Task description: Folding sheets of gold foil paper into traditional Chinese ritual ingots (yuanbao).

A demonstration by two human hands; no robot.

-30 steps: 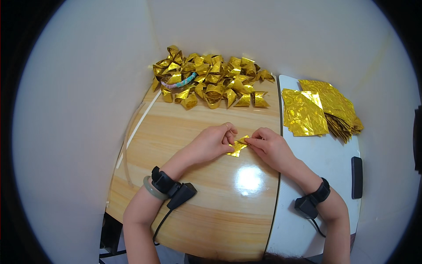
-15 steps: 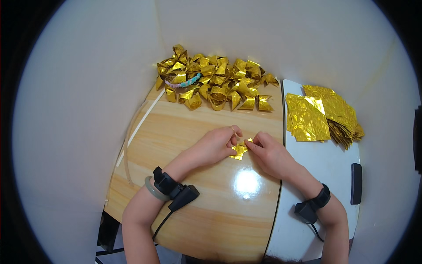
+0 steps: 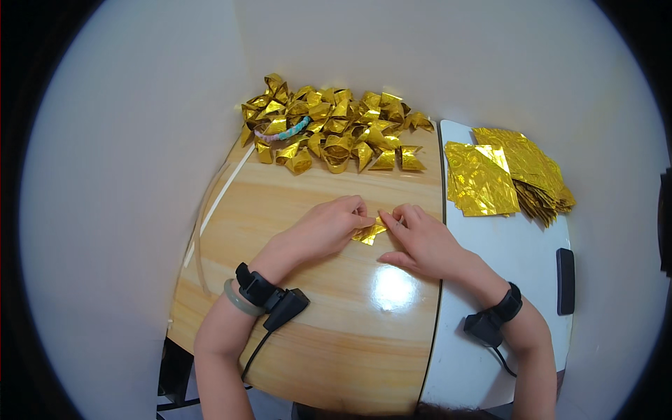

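A small folded piece of gold foil paper (image 3: 368, 237) lies on the wood-grain table in front of me. My left hand (image 3: 334, 222) closes over its left side, thumb and fingers pinching it. From the right, my right hand (image 3: 428, 241) presses an index fingertip at the paper's upper right end. Its thumb is stretched out apart from the index finger and rests near the tabletop. Part of the paper is hidden beneath the left fingers. Farther back sits a heap of folded gold foil pieces (image 3: 336, 148), curled into boat-like shapes.
Flat gold foil sheets (image 3: 483, 178) lie stacked on the white table (image 3: 490, 269) at right. A dark oblong object (image 3: 565, 281) is at that table's right edge. A pastel braided band (image 3: 290, 131) lies on the heap. Pale walls (image 3: 392, 52) enclose the tables (image 3: 336, 350).
The right thumb has come off the paper and spread away, leaving the index finger on it. My left fingers have curled farther over the paper. The whole view has shifted slightly.
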